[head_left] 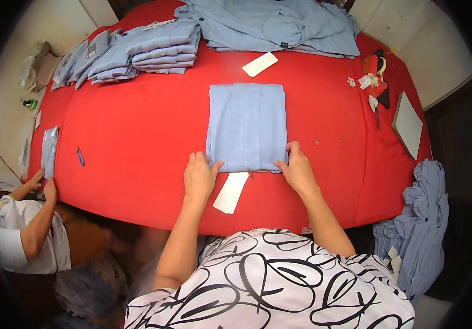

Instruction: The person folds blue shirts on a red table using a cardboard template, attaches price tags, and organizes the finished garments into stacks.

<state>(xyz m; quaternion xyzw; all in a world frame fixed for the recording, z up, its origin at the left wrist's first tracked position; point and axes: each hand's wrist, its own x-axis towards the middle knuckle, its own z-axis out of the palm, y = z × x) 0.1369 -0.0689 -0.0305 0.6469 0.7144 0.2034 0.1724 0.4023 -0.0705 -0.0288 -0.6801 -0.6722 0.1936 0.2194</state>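
Note:
A folded light-blue shirt [245, 123] lies flat in front of me on the red-covered table, its button placket running down the middle. My left hand [199, 174] grips its near left corner, thumb over the top and fingers at the side edge. At the near right corner, my right hand [298, 171] holds the shirt the same way, with the fingertips partly hidden. A white card strip [230, 193] lies between my wrists, close to the shirt's near edge.
Folded blue shirts [164, 46] are stacked far left, beside a loose pile of unfolded shirts [280, 24]. Another white card [259, 64] lies beyond mine. A white board [408, 126] and hanging blue garments [420, 219] are right. A co-worker [33, 230] at left handles a bagged shirt [50, 148].

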